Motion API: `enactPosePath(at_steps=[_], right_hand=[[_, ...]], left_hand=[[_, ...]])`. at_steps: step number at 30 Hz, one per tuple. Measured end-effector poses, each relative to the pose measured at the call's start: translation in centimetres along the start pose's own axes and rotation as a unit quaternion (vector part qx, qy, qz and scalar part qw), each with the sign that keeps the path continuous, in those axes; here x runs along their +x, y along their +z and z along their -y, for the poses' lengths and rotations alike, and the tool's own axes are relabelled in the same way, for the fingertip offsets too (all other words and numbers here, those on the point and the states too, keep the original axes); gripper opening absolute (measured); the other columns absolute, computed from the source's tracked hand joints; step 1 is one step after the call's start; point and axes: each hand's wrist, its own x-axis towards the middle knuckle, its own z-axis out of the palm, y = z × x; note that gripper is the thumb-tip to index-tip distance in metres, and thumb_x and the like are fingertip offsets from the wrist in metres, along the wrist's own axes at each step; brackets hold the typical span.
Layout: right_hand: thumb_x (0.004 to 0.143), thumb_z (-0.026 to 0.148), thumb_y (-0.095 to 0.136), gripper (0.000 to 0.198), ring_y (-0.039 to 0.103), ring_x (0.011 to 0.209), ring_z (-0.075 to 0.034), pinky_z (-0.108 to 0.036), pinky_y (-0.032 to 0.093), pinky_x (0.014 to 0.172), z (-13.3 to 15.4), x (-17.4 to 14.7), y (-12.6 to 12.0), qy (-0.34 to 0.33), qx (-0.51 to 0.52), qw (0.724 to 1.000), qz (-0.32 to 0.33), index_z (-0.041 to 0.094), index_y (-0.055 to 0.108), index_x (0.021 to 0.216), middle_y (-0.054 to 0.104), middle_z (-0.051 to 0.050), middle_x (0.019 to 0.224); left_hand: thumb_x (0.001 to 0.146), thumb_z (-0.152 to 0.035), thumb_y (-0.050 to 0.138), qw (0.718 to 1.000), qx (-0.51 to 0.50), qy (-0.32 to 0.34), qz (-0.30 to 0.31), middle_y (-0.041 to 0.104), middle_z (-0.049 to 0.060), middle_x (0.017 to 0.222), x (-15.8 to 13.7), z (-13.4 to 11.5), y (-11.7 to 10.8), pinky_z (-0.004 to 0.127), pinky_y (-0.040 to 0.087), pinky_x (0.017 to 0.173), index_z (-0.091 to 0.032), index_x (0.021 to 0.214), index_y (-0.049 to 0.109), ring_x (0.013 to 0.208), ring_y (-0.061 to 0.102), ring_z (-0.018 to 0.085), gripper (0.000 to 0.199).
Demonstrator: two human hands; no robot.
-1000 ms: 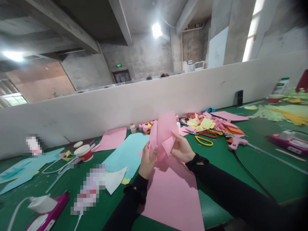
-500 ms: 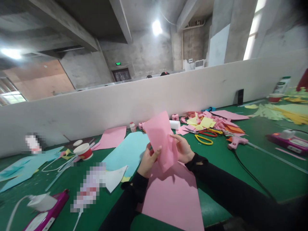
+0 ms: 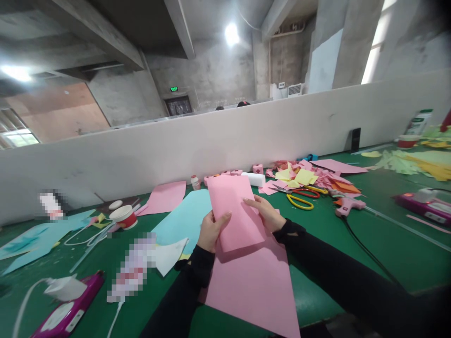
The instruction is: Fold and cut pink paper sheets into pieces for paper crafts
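Gripping a smaller piece of pink paper from both sides, the person I am watching holds it just above the far part of a large pink sheet, where it throws a shadow. The left hand pinches its left edge, thumb laid across the face and fingers tucked behind. The right hand pinches the opposite edge, its thumb also on the face; most of its other fingers are hidden from me. I cannot tell whether the piece is one layer or folded.

The large pink sheet lies flat on a green table. To its left I see a light blue sheet, with a white scrap at that sheet's near end, and farther left a red-and-white paper cup. Beyond the large pink sheet are a white roll and, farther to the right, a heap of pink, yellow and orange scraps. A pink glue gun rests well to the right of the large pink sheet, its dark cord trailing toward the near side. A pale partition stands behind it all.
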Motion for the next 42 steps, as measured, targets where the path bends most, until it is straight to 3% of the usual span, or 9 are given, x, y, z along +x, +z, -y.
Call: enactPosePath(at_steps=[6, 12, 19, 25, 30, 32, 36, 39, 42], right_hand=[[0.064, 0.036, 0.08, 0.032, 0.067, 0.067, -0.019, -0.03, 0.053, 0.066, 0.1, -0.2, 0.0, 0.001, -0.011, 1.0, -0.011, 0.016, 0.067, 0.086, 0.073, -0.006, 0.079], [0.063, 0.045, 0.08, 0.034, 0.047, 0.041, -0.008, -0.021, 0.037, 0.042, -0.2, -0.2, -0.1, 0.003, -0.052, 0.997, -0.052, 0.017, 0.061, 0.066, 0.058, 0.004, 0.049], [0.067, 0.043, 0.078, 0.033, 0.068, 0.072, -0.02, -0.029, 0.054, 0.067, -0.5, 0.1, -0.4, 0.006, -0.007, 0.999, -0.031, 0.016, 0.068, 0.084, 0.074, -0.006, 0.082], [0.065, 0.034, 0.08, 0.032, 0.07, 0.072, -0.022, -0.031, 0.055, 0.067, -0.5, 0.5, -0.7, -0.001, 0.007, 0.999, -0.047, 0.015, 0.068, 0.089, 0.075, -0.007, 0.083], [0.068, 0.035, 0.078, 0.029, 0.07, 0.073, -0.022, -0.029, 0.056, 0.065, -0.5, 0.5, -0.8, 0.004, -0.002, 0.997, -0.08, 0.014, 0.07, 0.087, 0.075, -0.008, 0.082], [0.069, 0.034, 0.078, 0.027, 0.07, 0.072, -0.021, -0.029, 0.056, 0.064, -0.5, 0.5, -0.8, 0.007, -0.002, 0.996, -0.089, 0.014, 0.07, 0.086, 0.075, -0.009, 0.083], [0.071, 0.03, 0.077, 0.023, 0.07, 0.071, -0.019, -0.026, 0.056, 0.062, -0.7, 0.5, -1.0, 0.014, 0.003, 0.995, -0.1, 0.013, 0.07, 0.086, 0.075, -0.009, 0.086], [0.073, 0.027, 0.075, 0.021, 0.07, 0.071, -0.019, -0.026, 0.056, 0.062, -1.0, 0.6, -1.2, 0.019, 0.0, 0.995, -0.103, 0.012, 0.07, 0.087, 0.075, -0.01, 0.086], [0.072, 0.026, 0.076, 0.021, 0.071, 0.069, -0.02, -0.026, 0.057, 0.061, -1.2, 0.8, -1.4, 0.028, -0.013, 0.992, -0.12, 0.012, 0.069, 0.085, 0.075, -0.01, 0.085]], left_hand=[[0.059, -0.045, 0.082, 1.0, -0.006, -0.013, 0.004, 0.073, 0.011, 0.09, -0.5, -0.6, 0.5, 0.033, 0.054, 0.071, -0.012, 0.095, 0.069, 0.079, 0.068, 0.024, 0.051], [0.067, -0.06, 0.07, 1.0, -0.02, -0.019, -0.015, 0.073, 0.009, 0.081, -0.2, -0.7, 0.3, 0.032, 0.053, 0.067, -0.012, 0.091, 0.07, 0.072, 0.067, 0.022, 0.054], [0.065, -0.053, 0.074, 1.0, -0.018, 0.007, -0.013, 0.071, 0.006, 0.075, 0.2, -0.1, 0.0, 0.03, 0.05, 0.069, -0.012, 0.084, 0.072, 0.07, 0.064, 0.02, 0.045], [0.067, -0.054, 0.073, 0.999, 0.025, 0.015, -0.014, 0.065, 0.003, 0.063, 0.3, 0.3, -0.5, 0.026, 0.045, 0.062, -0.012, 0.071, 0.07, 0.063, 0.057, 0.017, 0.042], [0.067, -0.061, 0.068, 0.994, 0.104, 0.032, -0.012, 0.044, -0.004, 0.044, 0.2, 0.0, -0.3, 0.023, 0.034, 0.05, -0.017, 0.047, 0.052, 0.047, 0.041, 0.011, 0.051], [0.069, -0.059, 0.068, 0.986, 0.155, 0.052, -0.007, 0.047, -0.003, 0.046, 0.3, -0.9, -1.0, 0.024, 0.037, 0.052, -0.019, 0.047, 0.051, 0.05, 0.047, 0.014, 0.048], [0.063, -0.044, 0.074, 0.937, 0.327, 0.112, -0.057, 0.071, 0.005, 0.081, 0.4, -4.3, -6.6, 0.028, 0.046, 0.074, -0.024, 0.068, 0.067, 0.084, 0.063, 0.026, 0.022], [0.063, -0.041, 0.069, 0.856, 0.474, 0.131, -0.16, 0.073, 0.007, 0.088, -0.5, -6.3, -14.1, 0.033, 0.046, 0.081, -0.027, 0.081, 0.07, 0.089, 0.065, 0.031, 0.024], [0.074, -0.047, 0.052, 0.786, 0.572, 0.119, -0.203, 0.073, 0.011, 0.097, -1.8, -6.5, -21.4, 0.039, 0.047, 0.086, -0.024, 0.095, 0.063, 0.094, 0.066, 0.033, 0.033]])
